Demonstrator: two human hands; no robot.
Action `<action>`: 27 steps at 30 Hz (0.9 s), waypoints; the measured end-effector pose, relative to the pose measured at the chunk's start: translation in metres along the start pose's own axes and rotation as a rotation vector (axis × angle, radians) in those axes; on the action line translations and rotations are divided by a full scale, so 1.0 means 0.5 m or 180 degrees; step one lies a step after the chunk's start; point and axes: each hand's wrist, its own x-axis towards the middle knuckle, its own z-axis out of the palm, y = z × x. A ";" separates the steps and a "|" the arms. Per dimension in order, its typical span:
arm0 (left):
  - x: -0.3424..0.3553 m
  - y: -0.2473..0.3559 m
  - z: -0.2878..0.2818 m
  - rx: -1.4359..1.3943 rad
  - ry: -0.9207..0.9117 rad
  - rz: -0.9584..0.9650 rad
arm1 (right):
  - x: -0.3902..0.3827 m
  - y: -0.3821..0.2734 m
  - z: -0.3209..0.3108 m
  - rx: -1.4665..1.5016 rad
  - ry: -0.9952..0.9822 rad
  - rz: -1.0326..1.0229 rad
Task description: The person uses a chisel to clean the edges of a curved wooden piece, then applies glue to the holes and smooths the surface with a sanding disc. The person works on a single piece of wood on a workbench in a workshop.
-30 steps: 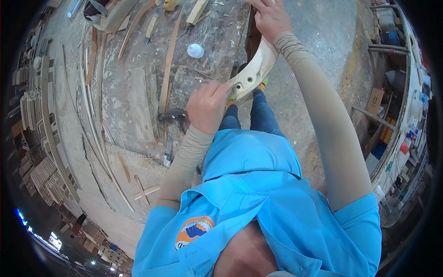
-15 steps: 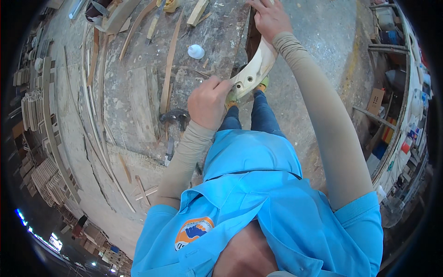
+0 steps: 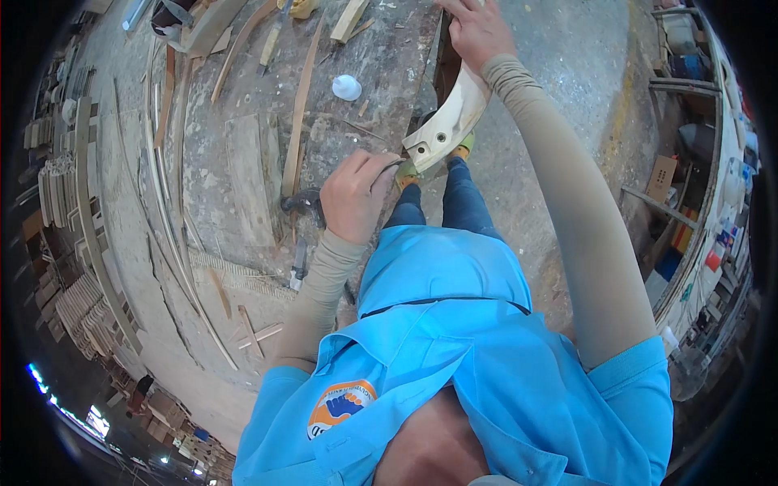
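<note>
A pale curved wooden piece (image 3: 455, 113) with two dark round holes near its lower end sticks out over the right edge of the workbench. My right hand (image 3: 480, 39) grips its far end, with part of the fingers cut off by the top of the picture. Just left of the near end, my left hand (image 3: 353, 196) is closed in a pinch, a small gap from the wood. Between its thumb and fingers shows a thin dark sheet (image 3: 392, 165), like folded sandpaper, mostly hidden by the hand.
The stained workbench (image 3: 203, 121) carries a white plastic bottle (image 3: 346, 87), wood strips (image 3: 300, 113), a flat board (image 3: 253, 182) and a black-headed hammer (image 3: 301, 200) beside my left wrist. Loaded shelves (image 3: 685, 85) stand at the right. Stacked wooden parts (image 3: 61, 190) line the far left.
My left hand has moved left and slightly down, off the near end of the curved piece, baring its end. My right hand keeps its grip at the far end.
</note>
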 end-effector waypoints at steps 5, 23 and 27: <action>0.012 0.003 0.014 0.0170 0.0181 0.0155 | 0.001 0.033 0.032 -0.0249 0.0334 -0.0320; 0.025 0.030 0.013 0.0698 -0.0349 0.0496 | -0.002 0.028 0.022 -0.0183 0.0268 -0.0322; 0.021 -0.009 0.001 -0.0237 -0.0231 0.0172 | 0.000 0.033 0.027 -0.0162 0.0324 -0.0287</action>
